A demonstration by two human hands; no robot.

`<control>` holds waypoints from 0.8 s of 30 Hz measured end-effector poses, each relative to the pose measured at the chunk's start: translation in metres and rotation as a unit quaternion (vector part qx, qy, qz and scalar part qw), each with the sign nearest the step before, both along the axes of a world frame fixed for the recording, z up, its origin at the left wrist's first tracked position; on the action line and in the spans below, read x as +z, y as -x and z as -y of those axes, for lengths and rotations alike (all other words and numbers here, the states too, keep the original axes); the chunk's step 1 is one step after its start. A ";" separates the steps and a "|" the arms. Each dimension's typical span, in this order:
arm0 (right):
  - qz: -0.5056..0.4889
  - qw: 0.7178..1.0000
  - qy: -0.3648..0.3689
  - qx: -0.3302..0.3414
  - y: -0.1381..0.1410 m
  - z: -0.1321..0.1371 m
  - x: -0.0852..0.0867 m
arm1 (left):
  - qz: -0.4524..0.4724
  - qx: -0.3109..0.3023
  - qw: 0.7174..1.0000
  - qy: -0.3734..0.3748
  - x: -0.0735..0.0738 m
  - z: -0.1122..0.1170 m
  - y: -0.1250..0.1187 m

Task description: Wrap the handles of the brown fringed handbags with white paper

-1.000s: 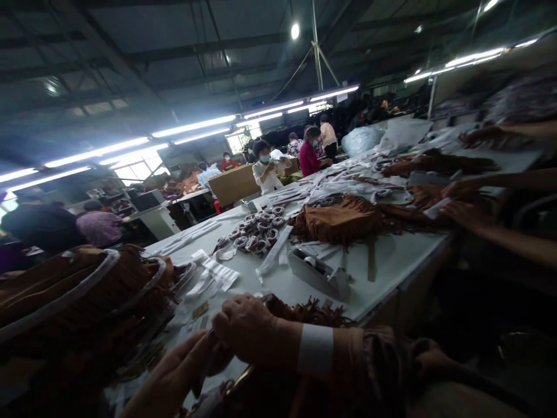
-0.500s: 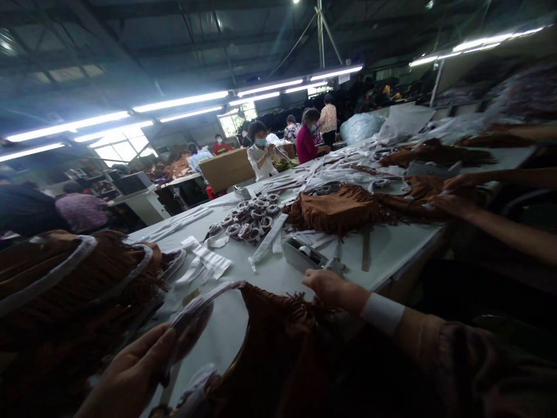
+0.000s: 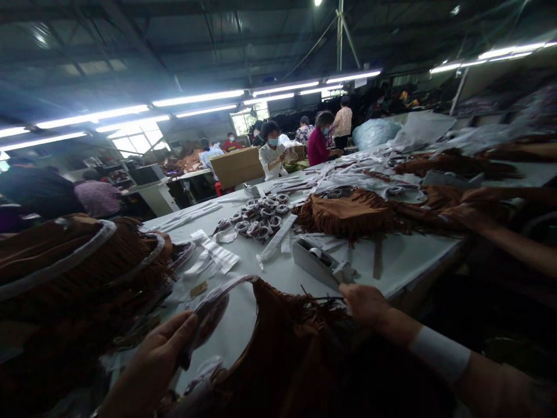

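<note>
Gripping wrapped handle (image 3: pixel 217 293), fringed, seemingly suede bag (image 3: pixel 282 348)

no readable text, labels, brands, numbers or signs anywhere, too dim and blurred

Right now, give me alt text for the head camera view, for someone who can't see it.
Two hands work a brown fringed bag at a white table: the left hand holds its wrapped handle, the right hand is at the fringe beside a tape dispenser. More fringed bags, rings and other workers fill the dim factory behind.
</note>
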State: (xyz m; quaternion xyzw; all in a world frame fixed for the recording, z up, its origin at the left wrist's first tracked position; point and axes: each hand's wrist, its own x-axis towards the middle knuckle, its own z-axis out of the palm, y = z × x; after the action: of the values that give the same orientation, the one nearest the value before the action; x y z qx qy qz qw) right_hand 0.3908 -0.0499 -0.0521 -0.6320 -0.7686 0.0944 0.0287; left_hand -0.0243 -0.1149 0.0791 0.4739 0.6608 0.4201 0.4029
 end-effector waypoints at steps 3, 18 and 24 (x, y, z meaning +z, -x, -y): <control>-0.068 0.995 -0.062 -0.036 -0.009 0.005 0.019 | 0.021 -0.046 0.999 0.018 -0.005 -0.003 0.002; -0.463 0.886 0.033 -0.021 0.085 0.014 0.031 | 0.047 -0.059 0.997 -0.032 -0.015 0.006 0.006; -0.133 0.990 0.014 0.043 0.061 -0.002 0.003 | 0.065 -0.081 0.994 -0.038 -0.024 0.006 0.009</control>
State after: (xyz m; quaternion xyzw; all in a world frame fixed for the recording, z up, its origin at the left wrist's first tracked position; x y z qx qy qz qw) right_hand 0.3297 -0.0475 -0.0487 -0.5808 -0.7828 0.1894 0.1184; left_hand -0.0332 -0.1205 0.0553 0.5121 0.5763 0.4409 0.4597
